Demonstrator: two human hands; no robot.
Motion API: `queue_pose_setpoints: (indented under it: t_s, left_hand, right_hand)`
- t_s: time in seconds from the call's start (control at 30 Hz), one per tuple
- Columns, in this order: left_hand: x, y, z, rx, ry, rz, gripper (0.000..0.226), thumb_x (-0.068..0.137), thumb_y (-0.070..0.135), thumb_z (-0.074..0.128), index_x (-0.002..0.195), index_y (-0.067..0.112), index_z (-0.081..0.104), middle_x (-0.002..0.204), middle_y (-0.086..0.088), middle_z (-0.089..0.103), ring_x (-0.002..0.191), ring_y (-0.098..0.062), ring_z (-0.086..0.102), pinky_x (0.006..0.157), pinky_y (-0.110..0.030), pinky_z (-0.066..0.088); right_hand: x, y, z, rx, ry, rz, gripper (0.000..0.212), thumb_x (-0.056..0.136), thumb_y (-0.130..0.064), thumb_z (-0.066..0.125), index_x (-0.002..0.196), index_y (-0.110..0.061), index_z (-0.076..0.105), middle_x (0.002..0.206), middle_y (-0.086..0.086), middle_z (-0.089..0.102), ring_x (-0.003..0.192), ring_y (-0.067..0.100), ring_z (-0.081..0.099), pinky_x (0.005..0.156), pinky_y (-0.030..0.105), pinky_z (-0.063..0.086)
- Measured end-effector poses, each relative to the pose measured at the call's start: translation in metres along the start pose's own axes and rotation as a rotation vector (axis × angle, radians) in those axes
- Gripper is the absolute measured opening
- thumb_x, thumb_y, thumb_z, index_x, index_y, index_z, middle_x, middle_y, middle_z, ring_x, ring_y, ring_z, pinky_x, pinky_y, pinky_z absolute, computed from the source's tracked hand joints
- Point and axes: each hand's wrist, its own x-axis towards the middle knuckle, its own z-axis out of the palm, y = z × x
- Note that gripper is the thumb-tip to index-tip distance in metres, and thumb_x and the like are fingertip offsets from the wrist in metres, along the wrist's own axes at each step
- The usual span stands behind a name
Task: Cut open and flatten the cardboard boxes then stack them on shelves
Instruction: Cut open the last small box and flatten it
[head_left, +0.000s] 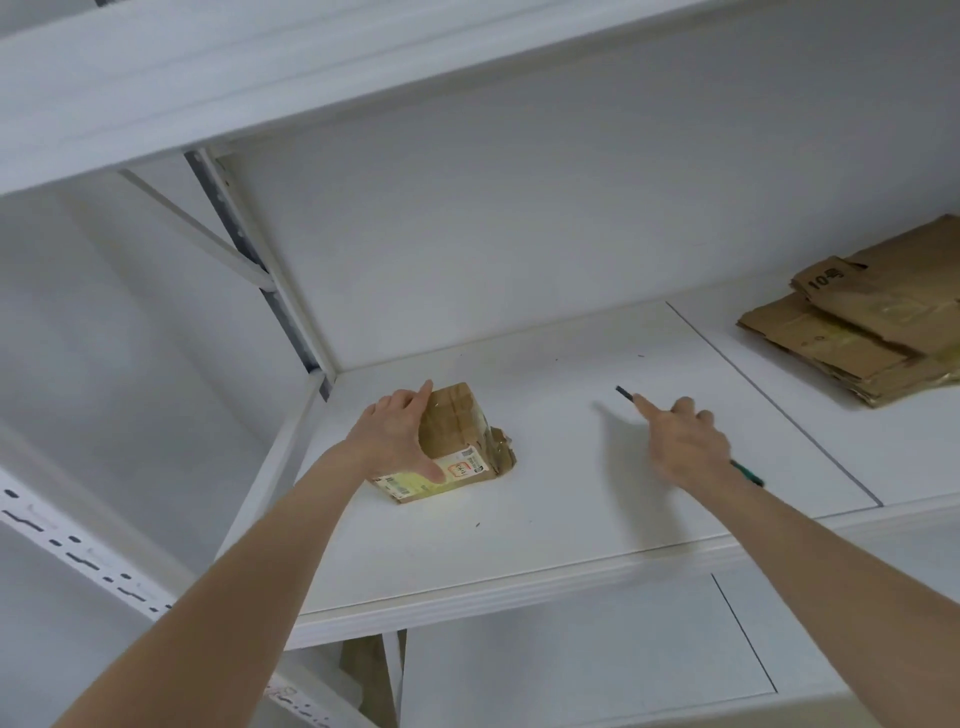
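As both my arms reach up from below, the nearest item is the lower shelf, white, with a strip of brown cardboard showing behind its upright. Above it is the working shelf, which serves here as the cutting surface.

Left hand: clamped on the box, fingers over the top, thumb pressed on the labelled front face. Judged purpose: to pin the box against the shelf so it does not slide under the blade. The box sits toward the shelf's left rear corner, not yet flattened; its right end looks torn and ragged.

Right hand: closed round a cutter, forefinger laid along it, dark tip pointing away and up, green butt showing behind the wrist. It is held well apart from the box, over bare shelf. Judged: the tip is kept clear of the holding hand until the cut is lined up.

Farther right, on the adjoining panel, lies a stack of flattened cardboard, which I take as finished work. An upper shelf runs overhead.
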Motion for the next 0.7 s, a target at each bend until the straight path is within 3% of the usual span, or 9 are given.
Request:
queue_pose_setpoints:
  t_s: [0.13, 0.27, 0.33, 0.4, 0.5, 0.53, 0.6, 0.67, 0.7]
  left_hand:
    - [-0.006, -0.001, -0.003, -0.005, 0.052, -0.09, 0.122, 0.066, 0.056, 0.077, 0.154, 0.023, 0.0, 0.148, -0.005, 0.03, 0.133, -0.027, 0.033, 0.105, -0.044, 0.037]
    - [-0.008, 0.015, -0.007, -0.1, 0.138, -0.217, 0.118, 0.067, 0.062, 0.074, 0.153, 0.02, 0.006, 0.143, -0.008, 0.034, 0.13, -0.029, 0.036, 0.098, -0.044, 0.042]
    - [-0.01, 0.032, -0.011, -0.064, 0.176, -0.247, 0.118, 0.067, 0.066, 0.071, 0.152, 0.019, 0.005, 0.141, -0.009, 0.034, 0.13, -0.03, 0.036, 0.097, -0.044, 0.041]
    - [-0.014, 0.054, -0.009, -0.056, 0.181, -0.258, 0.122, 0.064, 0.073, 0.068, 0.153, 0.019, 0.002, 0.142, -0.01, 0.033, 0.131, -0.031, 0.035, 0.098, -0.046, 0.039]
    - [-0.016, 0.069, -0.001, -0.211, 0.122, -0.23, 0.122, 0.061, 0.075, 0.07, 0.153, 0.022, 0.009, 0.141, -0.008, 0.035, 0.133, -0.03, 0.035, 0.103, -0.045, 0.04]
    - [-0.016, 0.064, 0.0, -0.349, 0.089, -0.2, 0.11, 0.064, 0.07, 0.072, 0.15, 0.024, 0.022, 0.137, -0.007, 0.041, 0.13, -0.028, 0.041, 0.104, -0.043, 0.041]
    - [-0.018, 0.047, 0.002, -0.711, 0.008, -0.12, 0.065, 0.077, 0.054, 0.074, 0.129, 0.024, 0.051, 0.126, -0.002, 0.059, 0.119, -0.022, 0.056, 0.102, -0.04, 0.046]
    - [-0.023, 0.034, 0.007, -0.885, -0.065, -0.078, 0.028, 0.087, 0.043, 0.069, 0.108, 0.027, 0.059, 0.116, 0.001, 0.066, 0.112, -0.019, 0.062, 0.101, -0.039, 0.047]
    - [-0.023, 0.03, 0.01, -0.887, -0.056, -0.071, 0.023, 0.088, 0.043, 0.067, 0.105, 0.029, 0.059, 0.115, 0.003, 0.067, 0.11, -0.018, 0.062, 0.101, -0.038, 0.047]
  right_hand:
    - [0.015, 0.012, 0.017, -0.146, -0.012, -0.001, 0.058, 0.099, -0.01, 0.037, 0.148, -0.036, 0.022, 0.124, 0.009, 0.038, 0.112, 0.028, 0.039, 0.081, 0.033, 0.036]
    - [0.012, -0.014, 0.014, -0.105, 0.065, -0.113, 0.046, 0.102, -0.027, 0.038, 0.147, -0.031, 0.032, 0.134, 0.01, 0.042, 0.123, 0.028, 0.041, 0.099, 0.038, 0.04]
    - [-0.003, -0.048, 0.004, 0.345, 0.04, -0.171, 0.059, 0.099, -0.048, 0.045, 0.151, -0.027, 0.029, 0.142, 0.011, 0.044, 0.129, 0.03, 0.045, 0.102, 0.04, 0.041]
    - [-0.023, -0.09, -0.003, 1.003, -0.208, -0.129, 0.076, 0.089, -0.057, 0.058, 0.152, -0.027, 0.027, 0.144, 0.006, 0.047, 0.126, 0.031, 0.052, 0.098, 0.042, 0.048]
    - [-0.035, -0.125, 0.004, 1.418, -0.435, -0.037, 0.063, 0.082, -0.042, 0.075, 0.134, -0.021, 0.047, 0.121, 0.002, 0.066, 0.096, 0.027, 0.07, 0.073, 0.044, 0.061]
    - [-0.034, -0.126, 0.006, 1.46, -0.425, -0.004, 0.054, 0.082, -0.033, 0.077, 0.128, -0.02, 0.052, 0.112, 0.005, 0.069, 0.091, 0.027, 0.072, 0.069, 0.045, 0.061]
    - [-0.03, -0.123, 0.009, 1.512, -0.409, 0.029, 0.041, 0.083, -0.021, 0.077, 0.118, -0.019, 0.057, 0.104, 0.007, 0.07, 0.09, 0.029, 0.071, 0.068, 0.045, 0.06]
    - [-0.027, -0.124, 0.01, 1.53, -0.44, 0.037, 0.041, 0.081, -0.016, 0.077, 0.115, -0.02, 0.056, 0.104, 0.008, 0.068, 0.091, 0.031, 0.07, 0.062, 0.042, 0.06]
    - [-0.027, -0.127, 0.01, 1.534, -0.453, 0.053, 0.046, 0.079, -0.014, 0.078, 0.118, -0.02, 0.055, 0.107, 0.009, 0.068, 0.091, 0.031, 0.07, 0.058, 0.041, 0.06]
